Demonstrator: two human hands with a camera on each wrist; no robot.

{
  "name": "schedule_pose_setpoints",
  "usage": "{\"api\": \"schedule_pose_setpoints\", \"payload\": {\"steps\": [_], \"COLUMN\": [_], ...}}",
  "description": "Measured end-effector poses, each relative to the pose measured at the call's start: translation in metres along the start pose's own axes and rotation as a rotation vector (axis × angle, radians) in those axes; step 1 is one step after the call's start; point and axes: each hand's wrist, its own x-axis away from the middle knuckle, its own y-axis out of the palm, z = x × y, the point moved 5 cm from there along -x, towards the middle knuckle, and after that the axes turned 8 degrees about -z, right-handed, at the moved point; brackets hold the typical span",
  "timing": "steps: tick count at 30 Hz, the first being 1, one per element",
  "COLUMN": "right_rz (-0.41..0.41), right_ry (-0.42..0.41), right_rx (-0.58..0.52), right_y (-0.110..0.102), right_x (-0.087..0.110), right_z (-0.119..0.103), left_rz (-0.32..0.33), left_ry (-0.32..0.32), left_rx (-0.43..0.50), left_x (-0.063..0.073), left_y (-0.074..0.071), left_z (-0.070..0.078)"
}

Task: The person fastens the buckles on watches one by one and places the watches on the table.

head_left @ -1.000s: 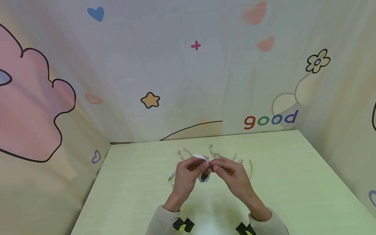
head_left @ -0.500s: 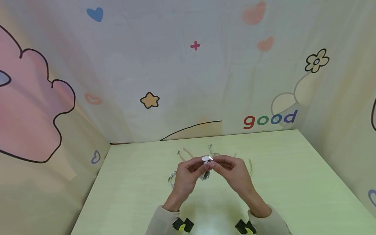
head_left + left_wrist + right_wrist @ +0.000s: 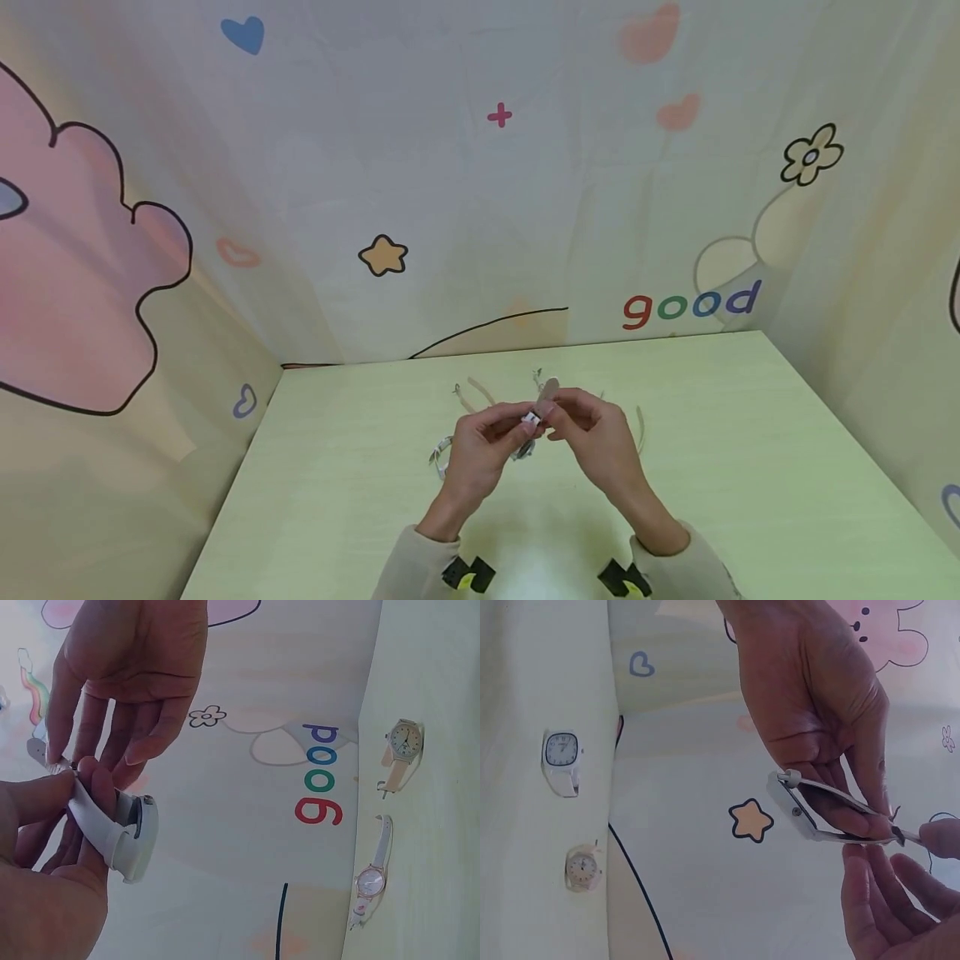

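Both hands work on a wristwatch with a white strap (image 3: 142, 844), raised over the table. My left hand (image 3: 472, 454) grips its strap, with fingers inside the strap's loop in the right wrist view. At the dark buckle (image 3: 898, 834), the free strap end (image 3: 550, 390) is pinched by thumb and fingers of my right hand (image 3: 603, 442). That end points up and to the right in the head view. The watch case (image 3: 789, 806) hangs on the far side of the loop, its dial hidden from the right wrist view.
Several other watches lie on the pale green table (image 3: 337, 500) behind the hands: a square-faced one (image 3: 562, 748), a round one (image 3: 581, 868), one with a tan strap (image 3: 405, 741) and a small pinkish-rimmed one (image 3: 370, 882). A printed curtain (image 3: 450, 183) stands along the table's back edge.
The white strap end between the hands has swung from lying toward the left to pointing up and right. My right fingers have shifted their pinch along with it; the left hand stays nearly still.
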Motion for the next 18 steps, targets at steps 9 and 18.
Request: {"api": "schedule_pose_setpoints", "payload": {"steps": [9, 18], "right_rz": [0.089, 0.048], "right_ry": [-0.188, -0.204], "right_rx": [0.066, 0.027], "right_y": [-0.005, -0.003], "right_x": [0.004, 0.005], "right_z": [-0.016, -0.011], "left_rz": [0.024, 0.085], "left_ry": [-0.012, -0.006], "left_rx": [-0.111, -0.144], "left_x": [-0.001, -0.001], "left_y": [0.002, 0.0], "left_z": [0.002, 0.0]}}
